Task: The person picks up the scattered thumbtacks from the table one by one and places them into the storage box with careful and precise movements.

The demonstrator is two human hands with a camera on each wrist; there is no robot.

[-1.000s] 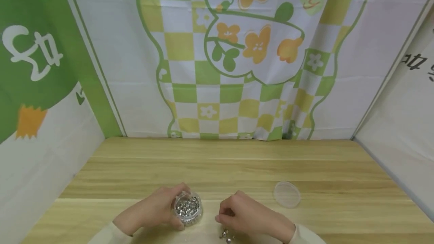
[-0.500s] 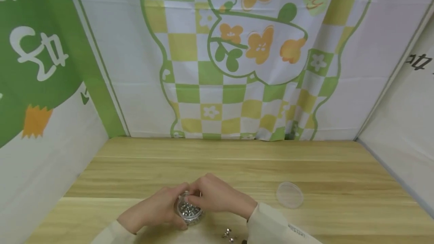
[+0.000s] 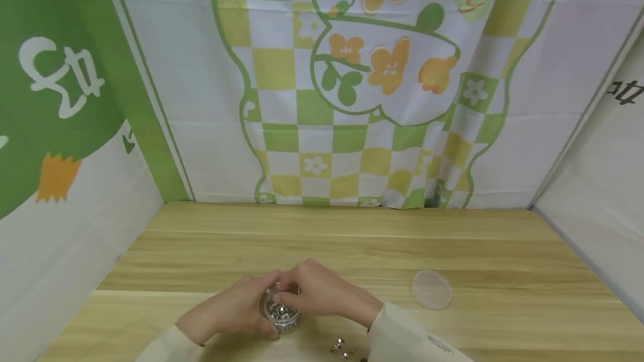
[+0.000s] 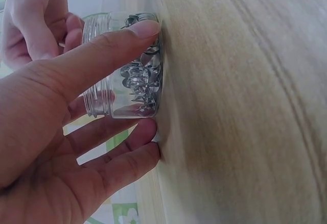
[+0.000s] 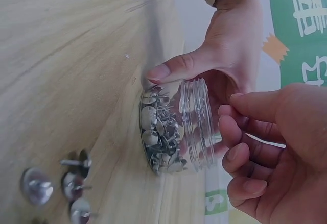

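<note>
A clear, open-topped jar [image 3: 285, 325] of silver thumbtacks [image 5: 161, 137] stands on the wooden table. My left hand [image 3: 241, 307] grips its side, thumb along the near wall, fingers round the far side, as the left wrist view shows. My right hand [image 3: 322, 289] is right at the jar's mouth, with thumb and index fingertips together and the other fingers curled. In the right wrist view the curled fingers [image 5: 245, 155] are beside the threaded rim. I cannot tell whether a tack sits between the fingertips. Several loose thumbtacks [image 5: 76, 183] lie near the right forearm.
A round, translucent lid [image 3: 431, 289] lies flat on the table [image 3: 352, 228] to the right of the hands. Printed fabric [image 3: 372, 149] hangs at the table's back edge. White and green cloth panels [image 3: 115, 183] stand along the left side.
My right hand has moved left from beside the loose thumbtacks to the jar's mouth, and stays there over the last half second. My left hand keeps its grip on the jar.
</note>
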